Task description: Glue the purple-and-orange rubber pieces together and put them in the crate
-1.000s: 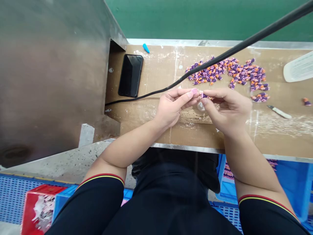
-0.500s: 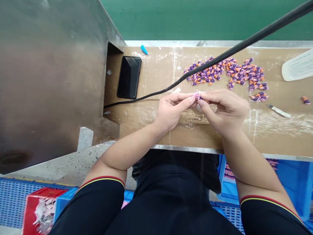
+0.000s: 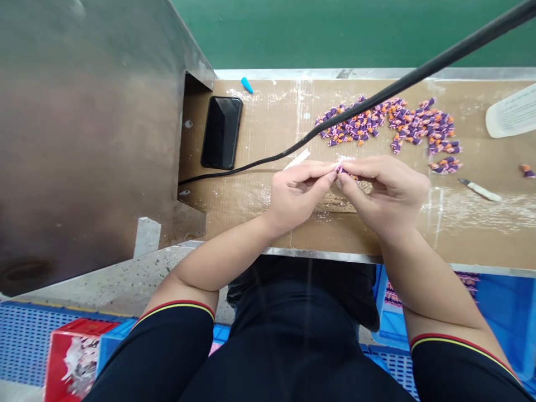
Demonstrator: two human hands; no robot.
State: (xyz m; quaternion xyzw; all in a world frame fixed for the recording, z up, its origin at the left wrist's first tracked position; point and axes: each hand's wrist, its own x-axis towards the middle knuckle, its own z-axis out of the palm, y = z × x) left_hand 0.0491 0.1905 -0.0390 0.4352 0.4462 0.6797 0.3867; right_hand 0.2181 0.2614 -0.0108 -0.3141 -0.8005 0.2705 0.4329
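Observation:
Fingertip to fingertip, my left hand (image 3: 298, 192) and my right hand (image 3: 387, 192) pinch a tiny purple-and-pink figure (image 3: 339, 169) between them. My fingers cover most of it, so its full shape is hidden. A bit of orange shows beside my right fingertips. Just beyond my hands lies a pile of small purple, pink and orange figures (image 3: 421, 125), partly crossed by a black cable (image 3: 360, 111). A white strip (image 3: 298, 159) sticks out behind my left hand. Something round and clear under my right hand is mostly hidden.
At the left, a metal housing (image 3: 92, 139) borders the cardboard-covered bench (image 3: 259, 123). A phone (image 3: 221, 132) and a blue cone-shaped cap (image 3: 247, 85) lie near it. Rightward are a small knife (image 3: 480, 190), a white bottle (image 3: 513, 114) and a lone figure (image 3: 527, 171). Blue bins (image 3: 502, 318) stand below.
The fingertips have closed in around the small figure, hiding more of its pink part. My left hand has dropped slightly, showing more of the white strip.

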